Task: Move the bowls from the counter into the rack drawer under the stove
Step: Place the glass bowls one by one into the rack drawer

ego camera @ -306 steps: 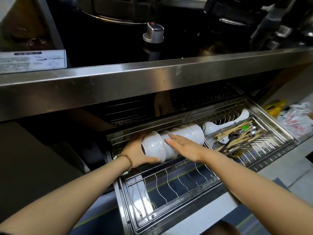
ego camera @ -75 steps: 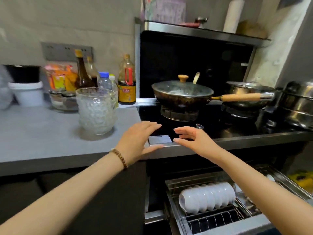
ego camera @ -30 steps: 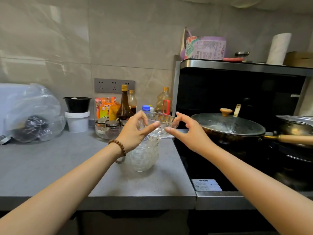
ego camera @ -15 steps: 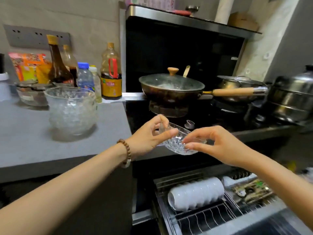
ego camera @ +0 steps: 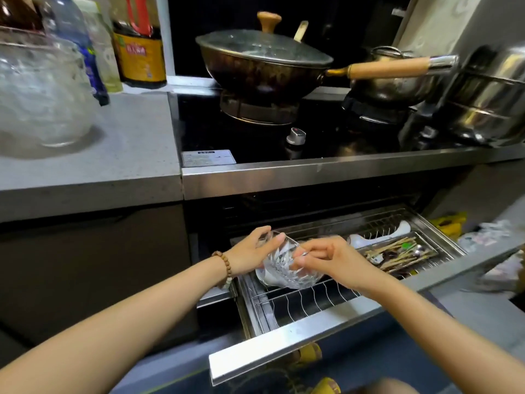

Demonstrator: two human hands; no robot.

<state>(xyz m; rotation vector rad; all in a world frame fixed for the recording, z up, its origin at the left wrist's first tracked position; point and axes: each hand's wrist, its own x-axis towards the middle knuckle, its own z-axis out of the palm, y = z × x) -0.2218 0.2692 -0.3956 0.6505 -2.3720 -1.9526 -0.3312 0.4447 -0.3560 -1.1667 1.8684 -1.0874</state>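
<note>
Bowls [ego camera: 42, 89] of clear glass stand stacked on the worktop [ego camera: 127, 155], left of the stove [ego camera: 255, 155]. Below the stove the drawer [ego camera: 312, 334] is pulled out. Over its wire rack, the left hand [ego camera: 250, 253] and right hand [ego camera: 335, 257] grip one tilted bowl [ego camera: 287, 270], fingers curled on its rim.

Just behind the left hand [ego camera: 251, 255], a bracelet [ego camera: 225, 269] of round brown wooden beads circles the wrist, with a paler bead at its underside. Behind the right hand [ego camera: 335, 260] the wrist is bare, and both forearms are uncovered.
</note>
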